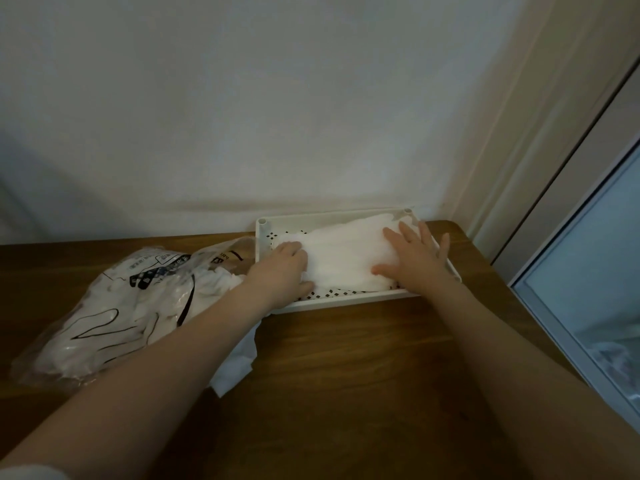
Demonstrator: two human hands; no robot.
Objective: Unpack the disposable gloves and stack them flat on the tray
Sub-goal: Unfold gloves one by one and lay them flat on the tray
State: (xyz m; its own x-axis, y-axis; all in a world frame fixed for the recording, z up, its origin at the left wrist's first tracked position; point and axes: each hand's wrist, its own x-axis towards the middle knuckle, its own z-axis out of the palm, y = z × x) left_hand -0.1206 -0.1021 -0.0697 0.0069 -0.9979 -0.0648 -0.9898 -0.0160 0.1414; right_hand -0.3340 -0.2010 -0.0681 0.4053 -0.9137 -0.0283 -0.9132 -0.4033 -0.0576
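A white perforated tray (332, 301) stands against the wall at the back of a wooden table. A pile of white translucent disposable gloves (343, 254) lies in it. My right hand (414, 256) lies flat on the right part of the pile with fingers spread. My left hand (284, 271) is at the pile's left edge, its fingers curled at the gloves; whether they pinch them is not plain. A clear plastic glove package (114, 310) with a printed hand outline lies left of the tray, with more gloves inside.
The wooden table (363, 375) ends at the right near a window frame (568, 323). A loose white sheet or glove (239, 365) pokes out below my left forearm. The wall runs directly behind the tray.
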